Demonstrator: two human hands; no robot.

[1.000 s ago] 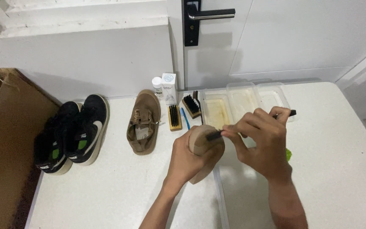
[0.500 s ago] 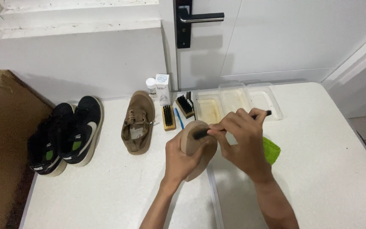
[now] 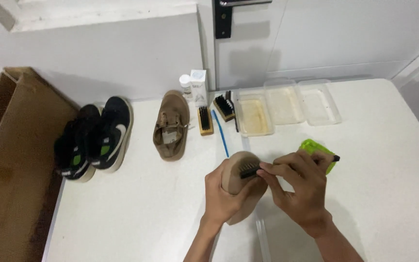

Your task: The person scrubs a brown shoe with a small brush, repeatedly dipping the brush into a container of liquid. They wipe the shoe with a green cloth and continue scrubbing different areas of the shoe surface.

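White surface [image 3: 136, 213] fills most of the view, backed by a white wall and a door at 12 o'clock. Nearest the camera, the left hand [image 3: 224, 194] is wrapped around a tan shoe [image 3: 241, 191], holding it sole-up above the surface near 6 o'clock. The right hand [image 3: 299, 187] is clenched on a small black brush [image 3: 267, 167], whose bristles touch the toe end of that shoe; the handle tip sticks out past the fingers toward 3 o'clock. A bright green object [image 3: 318, 150] lies just behind the right hand, partly hidden.

Farther out, a thin blue stick [image 3: 223, 132] lies on the surface at about 12 o'clock. The matching tan shoe [image 3: 171, 125] rests upright at 11 o'clock, with a wooden brush [image 3: 204, 120] just beside it and a black-bristled brush [image 3: 224, 106] near that. Three clear plastic trays [image 3: 287, 103] sit in a row toward 1 o'clock. A pair of black sneakers [image 3: 95, 138] with green insoles lies at 10 o'clock, beside a brown cardboard box [image 3: 10, 160] at 9 o'clock. A small white bottle [image 3: 185, 86] and a white carton [image 3: 199, 86] stand by the wall.
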